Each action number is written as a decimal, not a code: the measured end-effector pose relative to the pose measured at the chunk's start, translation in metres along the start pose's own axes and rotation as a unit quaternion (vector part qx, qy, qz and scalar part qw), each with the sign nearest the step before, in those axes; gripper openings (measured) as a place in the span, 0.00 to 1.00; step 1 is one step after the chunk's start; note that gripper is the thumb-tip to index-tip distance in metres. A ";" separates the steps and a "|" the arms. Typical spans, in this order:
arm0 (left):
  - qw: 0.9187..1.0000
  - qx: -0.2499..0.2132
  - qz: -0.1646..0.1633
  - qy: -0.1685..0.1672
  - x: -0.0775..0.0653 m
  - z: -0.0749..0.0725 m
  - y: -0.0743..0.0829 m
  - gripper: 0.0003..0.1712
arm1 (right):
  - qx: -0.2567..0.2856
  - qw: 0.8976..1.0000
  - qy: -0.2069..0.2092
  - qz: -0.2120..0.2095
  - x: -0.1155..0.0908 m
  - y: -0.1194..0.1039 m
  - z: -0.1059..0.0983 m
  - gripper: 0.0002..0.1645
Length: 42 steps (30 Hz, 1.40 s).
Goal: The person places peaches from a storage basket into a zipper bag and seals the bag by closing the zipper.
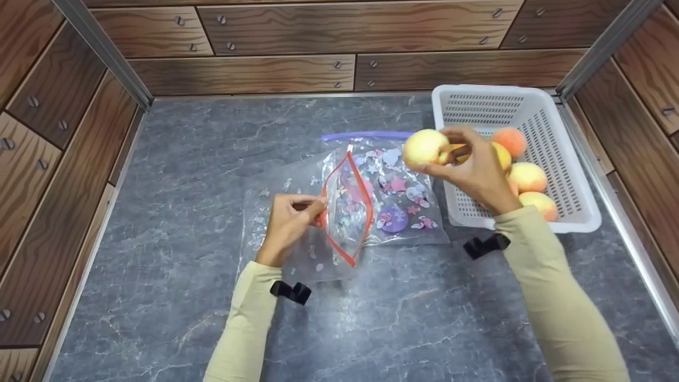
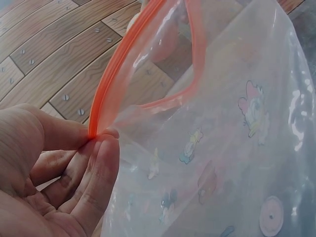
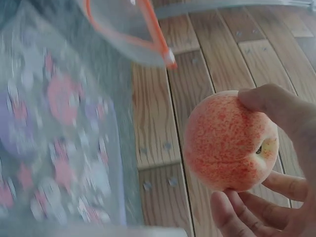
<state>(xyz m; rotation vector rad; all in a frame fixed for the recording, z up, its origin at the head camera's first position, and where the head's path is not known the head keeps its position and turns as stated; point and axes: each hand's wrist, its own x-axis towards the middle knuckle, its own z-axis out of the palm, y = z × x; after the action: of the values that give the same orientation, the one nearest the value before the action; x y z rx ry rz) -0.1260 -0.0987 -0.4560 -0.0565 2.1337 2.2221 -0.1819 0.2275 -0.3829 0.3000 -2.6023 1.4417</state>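
My left hand (image 1: 290, 223) pinches the orange-red rim of a clear zip bag (image 2: 207, 163) between thumb and fingers. The bag's mouth gapes, its rim (image 1: 366, 199) spread into a pointed oval toward the right. In my right hand (image 1: 475, 167) is a peach (image 1: 426, 149), pale yellow from the head view and speckled red in the right wrist view, gripped between thumb and fingertips. It hovers between the bag's mouth and the basket, above a second zip bag (image 1: 419, 212) with a purple zip strip and printed cartoon figures, lying flat on the table.
A white slotted basket (image 1: 575, 175) stands at the right, holding several fruits, among them an orange-red one (image 1: 509, 142) and a yellow-red one (image 1: 529, 176). Wood-patterned walls (image 1: 276, 29) border the dark grey marbled table (image 1: 175, 175) at the back and sides.
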 end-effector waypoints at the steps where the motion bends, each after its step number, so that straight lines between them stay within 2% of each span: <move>1: 1.000 0.000 0.000 0.000 0.000 0.000 0.000 0.08 | 0.019 1.000 -0.003 0.001 -0.002 -0.001 0.004 0.41; 5: 1.000 0.000 0.000 0.003 0.001 0.001 0.001 0.07 | 0.082 0.996 -0.023 -0.002 -0.009 -0.003 0.022 0.39; 9: 1.000 0.006 -0.004 0.006 0.001 0.001 0.002 0.06 | 0.143 0.989 -0.040 0.015 -0.016 -0.002 0.040 0.38; 16: 1.000 0.006 -0.013 0.002 0.002 0.003 0.001 0.07 | 0.205 0.975 -0.077 0.047 -0.027 -0.005 0.065 0.38; 28: 1.000 0.005 -0.009 -0.001 0.003 0.003 0.001 0.10 | 0.163 0.977 -0.137 0.024 -0.030 -0.011 0.085 0.38; 36: 1.000 0.007 -0.014 0.002 0.003 0.004 0.002 0.09 | 0.149 0.979 -0.137 0.017 -0.030 -0.011 0.087 0.38; 42: 1.000 0.005 -0.014 0.001 0.003 0.004 0.003 0.08 | 0.153 0.977 -0.145 0.016 -0.029 -0.011 0.090 0.36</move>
<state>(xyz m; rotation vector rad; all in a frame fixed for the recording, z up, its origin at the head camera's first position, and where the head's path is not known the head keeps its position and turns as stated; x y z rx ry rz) -0.1286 -0.0945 -0.4527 -0.0891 2.1307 2.1970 -0.1544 0.1484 -0.4274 0.5445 -2.5993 1.9460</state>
